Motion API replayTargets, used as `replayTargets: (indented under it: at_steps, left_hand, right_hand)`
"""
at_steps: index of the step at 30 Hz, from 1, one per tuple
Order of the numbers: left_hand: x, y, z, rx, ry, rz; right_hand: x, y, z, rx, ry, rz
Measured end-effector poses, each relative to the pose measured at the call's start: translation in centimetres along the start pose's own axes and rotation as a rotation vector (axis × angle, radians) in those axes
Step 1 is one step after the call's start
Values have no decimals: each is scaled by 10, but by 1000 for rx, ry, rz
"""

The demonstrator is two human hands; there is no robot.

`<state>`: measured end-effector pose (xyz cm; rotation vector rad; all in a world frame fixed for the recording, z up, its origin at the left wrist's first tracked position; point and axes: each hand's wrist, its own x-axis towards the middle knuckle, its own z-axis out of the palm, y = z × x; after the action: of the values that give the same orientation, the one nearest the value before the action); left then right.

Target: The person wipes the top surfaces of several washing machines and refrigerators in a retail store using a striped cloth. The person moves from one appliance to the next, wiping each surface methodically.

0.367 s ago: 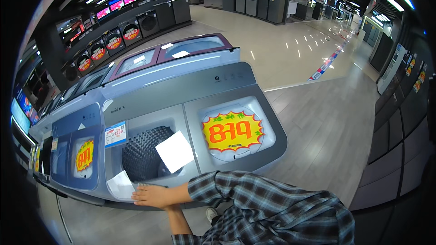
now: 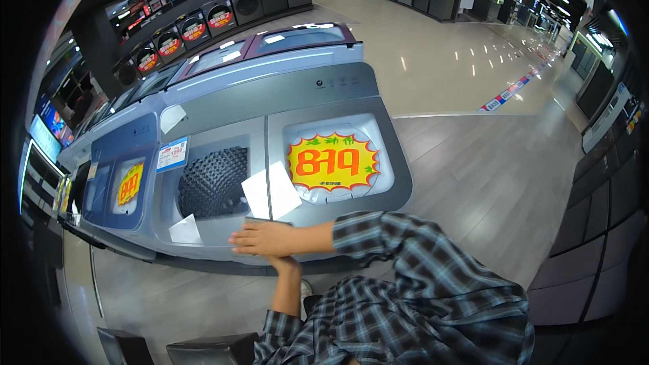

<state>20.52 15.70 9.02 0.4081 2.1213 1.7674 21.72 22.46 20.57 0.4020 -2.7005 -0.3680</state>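
Grey twin-tub washing machine directly ahead, long axis crosswise. Right hand nearer, fingers together, overlapping left hand; cannot tell either grip.

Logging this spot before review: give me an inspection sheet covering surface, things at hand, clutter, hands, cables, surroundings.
Surface: glossy grey twin-lidded washing machine; bright white rectangular patch across its middle, probably a reflection.
Things at hand: thin dark-edged flat object just beyond the bare right hand; kind unclear.
Clutter: yellow starburst sign with red edging at the machine's right half; blue-and-white rectangular card at its left rear.
Hands: right lies over the mostly hidden bare left hand, by the machine's front edge; grip unclear.
Cables: nothing seen.
Surroundings: blue-grey washing machine at left; grey plank-patterned floor at right.
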Motion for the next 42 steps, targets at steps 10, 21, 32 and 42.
replayTargets:
  at_steps: [10, 21, 32, 42]
  left_hand:
    - [-127, 28, 78, -649, -673, -470]
    - [-154, 31, 159, -198, -1066, -608]
    - [-110, 45, 125, -617, -707, -996]
    - [-107, 112, 69, -327, -902, -722]
  right_hand:
    - [-148, 47, -78, 153, -113, -67]
    - [-275, 79, -150, 177, -275, 207]
    - [-314, 63, -145, 229, -48, 607]
    - [-257, 29, -162, 448, 143, 841]
